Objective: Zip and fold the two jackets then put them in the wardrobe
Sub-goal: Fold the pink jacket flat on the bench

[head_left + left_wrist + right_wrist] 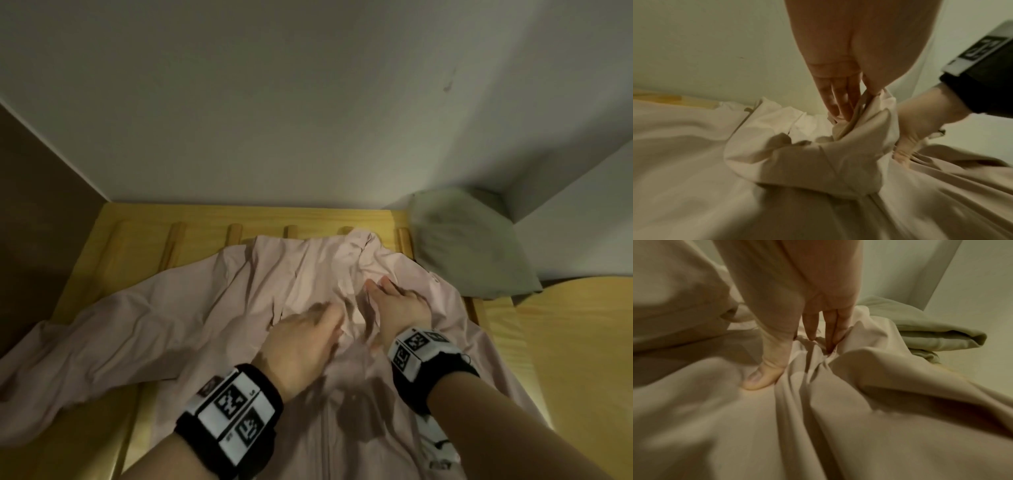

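Note:
A pale pink jacket lies front up, spread across the wooden slatted bed base, its collar toward the wall and one sleeve trailing off to the left. A closed front seam runs down its lower half. At the chest, my left hand pinches a raised fold of the pink fabric between fingers and thumb. Just to its right, my right hand lies on the jacket with straight fingers and its thumb pressed flat on the cloth. Both wrists wear black bands.
A pale green folded fabric bundle sits in the back right corner against the wall, also in the right wrist view. A curved wooden board borders the right side. White walls close in behind and to the right.

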### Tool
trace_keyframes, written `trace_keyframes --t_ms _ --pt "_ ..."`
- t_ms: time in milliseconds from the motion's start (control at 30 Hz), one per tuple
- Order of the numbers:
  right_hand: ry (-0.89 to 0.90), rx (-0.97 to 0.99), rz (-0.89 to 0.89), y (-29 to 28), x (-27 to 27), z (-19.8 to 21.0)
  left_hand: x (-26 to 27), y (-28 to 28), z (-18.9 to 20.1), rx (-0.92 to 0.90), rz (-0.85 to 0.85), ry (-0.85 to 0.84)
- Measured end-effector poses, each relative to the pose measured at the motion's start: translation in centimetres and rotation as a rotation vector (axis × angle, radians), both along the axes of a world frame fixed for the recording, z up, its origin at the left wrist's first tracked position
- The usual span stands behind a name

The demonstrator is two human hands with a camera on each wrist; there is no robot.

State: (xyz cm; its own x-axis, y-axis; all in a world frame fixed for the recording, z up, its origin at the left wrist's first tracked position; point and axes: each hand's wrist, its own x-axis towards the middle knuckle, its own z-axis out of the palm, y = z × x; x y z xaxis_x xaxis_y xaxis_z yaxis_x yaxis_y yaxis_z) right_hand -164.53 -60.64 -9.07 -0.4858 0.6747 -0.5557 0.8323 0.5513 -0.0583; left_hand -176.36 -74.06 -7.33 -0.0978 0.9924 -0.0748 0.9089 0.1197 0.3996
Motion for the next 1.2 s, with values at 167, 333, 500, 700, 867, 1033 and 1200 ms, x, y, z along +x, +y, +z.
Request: trace_keyframes --t_ms 167,333,500,700,867,1033,1200 --pt "0.103 -0.083 0.028 -0.5 1.6 -0.1 2.1 -2.6 0.2 -0.027 -0.255 -0.075" --pt "0.426 -0.047 -0.089 -2.1 3.1 0.7 2.2 -5.5 -1.7 -0.065 0.004 -0.295" --pt "0.524 0.037 0.133 -5.5 2.7 0.4 -0.4 -5.2 -3.1 -0.098 0.382 -0.258" --pt "0.284 -0.046 0.158 -7.5 3.0 -1.8 -0.8 -5.0 -3.2 -0.355 0.227 -0.004" --pt "0.433 -0.126 0.051 -7.6 3.5 -1.6 -0.8 -5.4 -2.5 -0.252 0.287 -0.179" --pt "0.563 -0.137 -0.133 -7.0 3.3 -0.2 -1.3 -3.8 -0.4 -0.32 0.223 -0.067" --pt "0.737 -0.16 -0.273 -5.4 2.7 2.5 -2.2 -2.7 3.4 -0.129 0.356 0.007"
